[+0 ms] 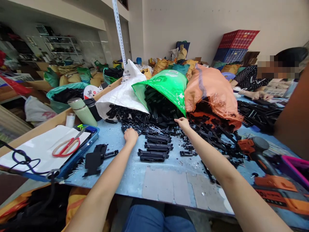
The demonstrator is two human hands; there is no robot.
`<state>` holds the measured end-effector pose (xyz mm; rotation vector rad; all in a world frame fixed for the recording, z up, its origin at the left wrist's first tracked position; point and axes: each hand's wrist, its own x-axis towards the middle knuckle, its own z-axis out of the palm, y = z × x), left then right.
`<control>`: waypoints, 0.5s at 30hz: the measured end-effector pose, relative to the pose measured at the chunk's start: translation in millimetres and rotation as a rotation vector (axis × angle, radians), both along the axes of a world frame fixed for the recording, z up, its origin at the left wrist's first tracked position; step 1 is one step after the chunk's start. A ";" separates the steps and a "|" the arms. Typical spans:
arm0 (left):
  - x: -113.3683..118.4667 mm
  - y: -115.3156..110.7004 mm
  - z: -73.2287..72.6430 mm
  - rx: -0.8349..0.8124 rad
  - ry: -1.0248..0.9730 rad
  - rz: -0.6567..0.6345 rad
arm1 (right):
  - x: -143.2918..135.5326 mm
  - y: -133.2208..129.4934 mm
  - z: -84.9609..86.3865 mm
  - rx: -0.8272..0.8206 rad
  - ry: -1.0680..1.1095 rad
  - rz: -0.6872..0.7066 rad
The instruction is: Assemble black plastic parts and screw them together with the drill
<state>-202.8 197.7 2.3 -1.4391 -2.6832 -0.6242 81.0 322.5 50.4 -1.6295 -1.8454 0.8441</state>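
Observation:
My left hand point(131, 136) reaches into a heap of small black parts before the white sack point(116, 93). Its fingers are curled down among them, and whatever they grip is hidden. At the mouth of the green sack point(166, 83), my right hand point(182, 123) is closed in a pinch beside the black plastic parts point(156, 103) inside. What lies between those fingertips is too small to make out. Between my arms, several long black plastic housings point(154, 156) lie stacked in a row on the blue table point(130, 174).
An orange sack point(212, 87) spills black parts at right. An orange cordless power tool point(277, 190) lies near my right arm. On the left are red scissors point(69, 145), a blue basket point(93, 138) and a green bottle point(83, 111). A co-worker's hand point(260, 95) is at far right.

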 end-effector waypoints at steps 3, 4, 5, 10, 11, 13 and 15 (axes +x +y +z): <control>-3.2 5.8 -9.5 -0.020 -0.029 0.033 | 16.1 -49.4 -9.6 -0.091 0.143 0.123; -2.4 5.3 -11.6 -0.025 -0.036 0.037 | 21.0 -69.2 -14.1 -0.126 0.188 0.170; -1.5 3.6 -12.9 -0.031 -0.041 0.039 | 25.8 -89.2 -18.7 -0.182 0.252 0.228; 2.4 -22.9 -11.1 -0.023 -0.041 -0.031 | 51.0 -168.4 -35.9 -0.622 0.771 0.436; 5.1 -32.0 -10.7 -0.016 -0.043 -0.072 | 56.1 -177.4 -38.7 -0.678 0.837 0.421; 15.0 -53.9 -11.8 -0.005 -0.050 -0.171 | 65.9 -189.2 -44.8 -0.759 0.930 0.386; 30.5 -80.1 -16.1 0.000 -0.060 -0.281 | 75.2 -195.6 -51.6 -0.806 0.976 0.352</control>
